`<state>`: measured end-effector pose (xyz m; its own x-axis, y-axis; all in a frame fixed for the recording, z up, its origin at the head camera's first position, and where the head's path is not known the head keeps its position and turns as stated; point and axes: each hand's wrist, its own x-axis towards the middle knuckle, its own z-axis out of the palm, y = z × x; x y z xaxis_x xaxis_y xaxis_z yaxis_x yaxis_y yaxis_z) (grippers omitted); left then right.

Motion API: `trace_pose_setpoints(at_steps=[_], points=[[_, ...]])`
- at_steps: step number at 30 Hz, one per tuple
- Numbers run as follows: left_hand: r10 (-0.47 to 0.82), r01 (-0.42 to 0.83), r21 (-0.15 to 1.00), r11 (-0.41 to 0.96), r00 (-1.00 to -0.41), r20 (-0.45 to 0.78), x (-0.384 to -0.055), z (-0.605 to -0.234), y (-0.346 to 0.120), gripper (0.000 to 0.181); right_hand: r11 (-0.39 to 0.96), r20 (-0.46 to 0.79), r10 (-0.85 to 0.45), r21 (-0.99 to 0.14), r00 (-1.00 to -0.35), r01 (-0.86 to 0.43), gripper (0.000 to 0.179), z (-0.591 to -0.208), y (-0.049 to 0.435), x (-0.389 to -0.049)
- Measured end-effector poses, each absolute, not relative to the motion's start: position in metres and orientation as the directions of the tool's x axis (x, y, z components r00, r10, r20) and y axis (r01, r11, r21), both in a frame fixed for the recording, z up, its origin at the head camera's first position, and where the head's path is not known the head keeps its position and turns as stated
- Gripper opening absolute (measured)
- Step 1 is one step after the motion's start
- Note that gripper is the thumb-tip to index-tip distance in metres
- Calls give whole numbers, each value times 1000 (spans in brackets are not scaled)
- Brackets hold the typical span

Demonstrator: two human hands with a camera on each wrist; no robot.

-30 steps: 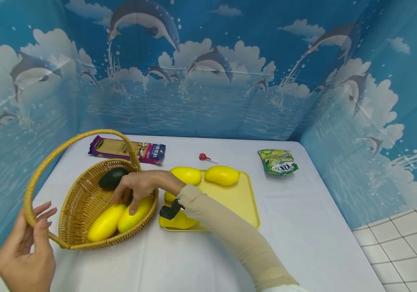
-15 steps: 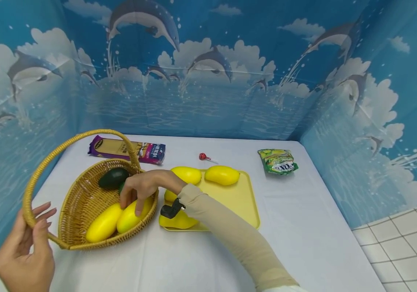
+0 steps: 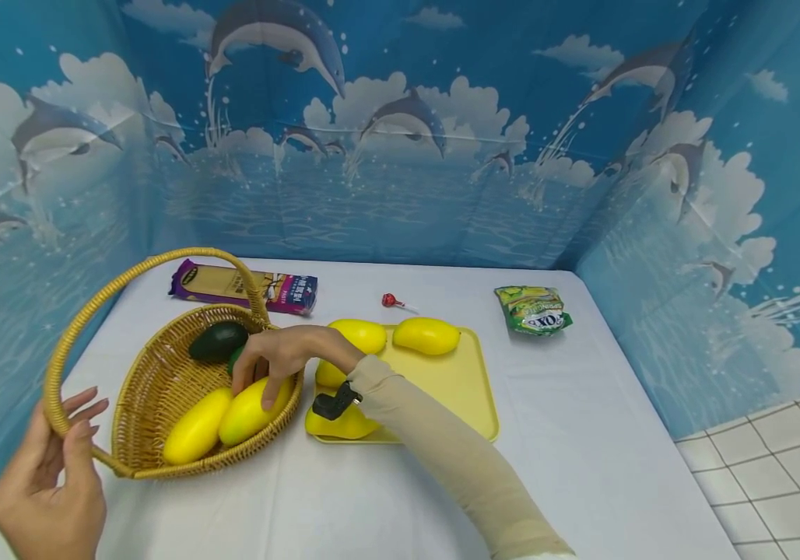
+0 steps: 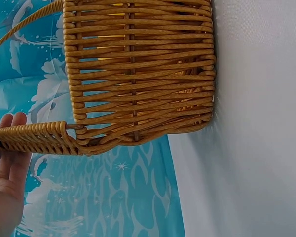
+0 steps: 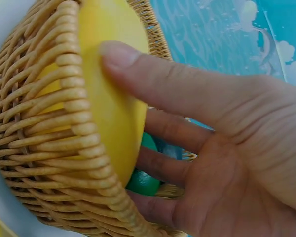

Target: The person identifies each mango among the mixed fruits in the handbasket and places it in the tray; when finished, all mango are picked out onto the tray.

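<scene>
My left hand holds the wrapped handle of a wicker basket at its left end, thumb in front and fingers behind. In the left wrist view, the fingers lie against the handle's lower part. Inside the basket, my right hand grips a yellow mango, thumb on top and fingers on the far side. Another mango touches it on the left. A dark green avocado rests at the back. A green rounded thing shows partly behind the right fingers.
Right of the basket stands a yellow tray with several mangoes, partly covered by my right forearm. Farther back lie a pasta packet, a red lollipop and a green snack bag. A dolphin-print curtain encloses the table.
My right fingers have shifted slightly right and now hold the mango more closely. That mango has moved a little left and up against its neighbour. The left hand stays on the handle.
</scene>
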<state>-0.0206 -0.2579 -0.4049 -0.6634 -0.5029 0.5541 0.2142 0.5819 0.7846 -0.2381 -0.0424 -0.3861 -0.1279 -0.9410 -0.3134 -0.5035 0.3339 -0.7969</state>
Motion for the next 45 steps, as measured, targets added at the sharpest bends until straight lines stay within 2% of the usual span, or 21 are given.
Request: trace_pose_setpoints(at_steps=[9,25,30,37,45], points=[[-516,211,787,580,-652,556,-21,-405,-257,41,237,-175,-971,-782,-162,-577,51,-374,-28,-235],[-510,211,784,584,-656,557,-20,-405,-259,43,149,11,-967,-785,-254,-602,52,-343,24,-214],[-513,215,788,578,-655,555,-23,-406,-260,41,149,66,-946,-782,-318,-606,53,-339,53,-204],[-512,214,785,581,-654,557,-23,-405,-259,40,101,141,-911,-835,-388,-540,50,-345,96,-190],[-481,227,782,581,-679,555,-20,-403,-260,41,220,160,-803,-817,-574,-534,54,-362,146,-173]])
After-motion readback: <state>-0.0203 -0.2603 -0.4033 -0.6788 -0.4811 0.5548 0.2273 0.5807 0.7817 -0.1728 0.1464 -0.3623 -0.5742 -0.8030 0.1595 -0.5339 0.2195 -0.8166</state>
